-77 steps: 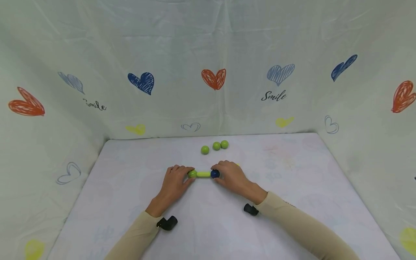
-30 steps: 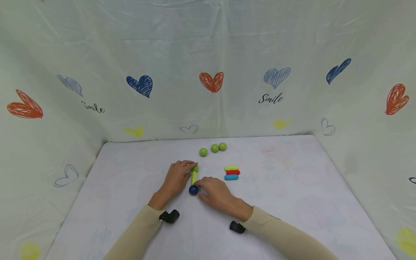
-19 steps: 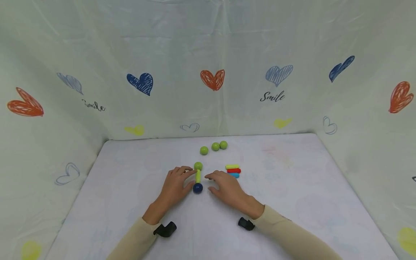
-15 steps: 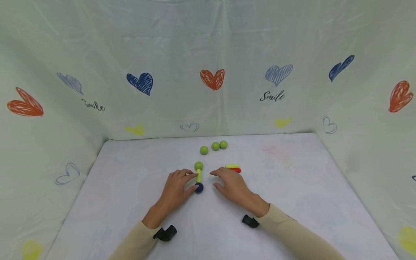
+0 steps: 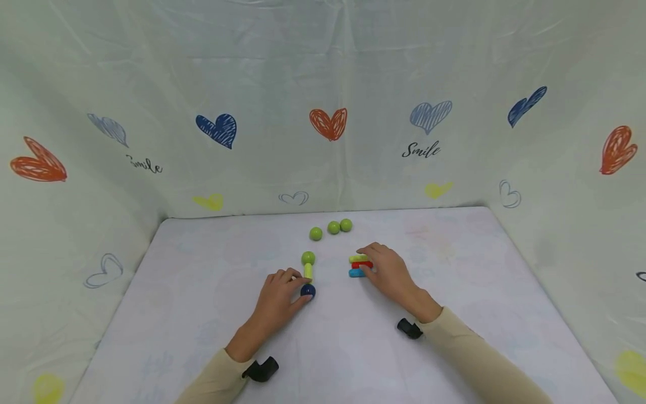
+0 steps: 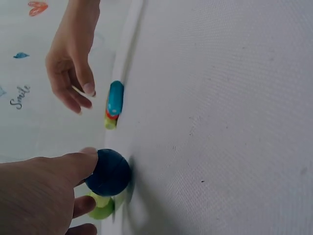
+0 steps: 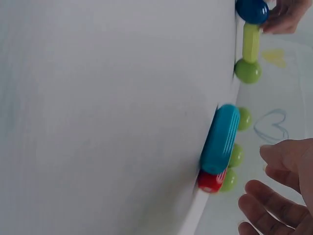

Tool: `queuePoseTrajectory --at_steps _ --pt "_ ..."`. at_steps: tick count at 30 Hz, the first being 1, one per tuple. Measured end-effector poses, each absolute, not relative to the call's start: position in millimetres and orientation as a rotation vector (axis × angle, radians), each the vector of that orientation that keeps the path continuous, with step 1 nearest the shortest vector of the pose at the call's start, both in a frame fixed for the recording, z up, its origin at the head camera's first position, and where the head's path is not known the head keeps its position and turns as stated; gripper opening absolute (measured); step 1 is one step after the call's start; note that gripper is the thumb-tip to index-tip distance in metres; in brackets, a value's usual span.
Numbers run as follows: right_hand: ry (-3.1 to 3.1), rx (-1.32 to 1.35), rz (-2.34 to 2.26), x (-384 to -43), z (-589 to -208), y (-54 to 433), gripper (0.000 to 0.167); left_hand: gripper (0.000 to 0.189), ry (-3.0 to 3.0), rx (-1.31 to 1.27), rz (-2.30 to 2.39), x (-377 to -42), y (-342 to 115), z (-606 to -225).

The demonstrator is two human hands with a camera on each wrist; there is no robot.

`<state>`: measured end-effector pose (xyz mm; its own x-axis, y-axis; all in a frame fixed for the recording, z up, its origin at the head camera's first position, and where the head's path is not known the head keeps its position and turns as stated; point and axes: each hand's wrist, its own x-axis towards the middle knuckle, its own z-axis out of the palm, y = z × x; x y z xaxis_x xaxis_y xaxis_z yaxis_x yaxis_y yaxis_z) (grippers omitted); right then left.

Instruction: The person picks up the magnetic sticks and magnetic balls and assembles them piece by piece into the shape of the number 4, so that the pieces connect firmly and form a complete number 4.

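While the left hand (image 5: 276, 298) pinches the blue ball (image 5: 308, 290), the right hand (image 5: 391, 273) hovers, fingers (image 7: 274, 198) parted, over coloured rods (image 5: 356, 265).

Pale sheet (image 5: 272, 73) behind and at both sides, printed with hearts (image 5: 328, 124) and "Smile" lettering (image 5: 421, 150). White table (image 5: 479, 280), cloth-covered, I think. Light dull.

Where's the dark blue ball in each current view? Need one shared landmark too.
Head: dark blue ball just below centre, at the left hand.
Left wrist: ball left of and below centre.
Right wrist: ball at the top, right of centre.
Shared landmark: light blue stick.
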<state>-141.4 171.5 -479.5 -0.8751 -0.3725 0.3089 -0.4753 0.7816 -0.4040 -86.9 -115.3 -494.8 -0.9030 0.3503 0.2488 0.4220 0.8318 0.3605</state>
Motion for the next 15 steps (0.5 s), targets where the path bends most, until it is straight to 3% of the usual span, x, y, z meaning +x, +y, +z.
queuePoseTrajectory --at_steps 15 --pt "-2.878 0.649 0.641 -160 -481 185 0.029 0.029 -2.880 -0.581 -0.514 -84 -109 -492"
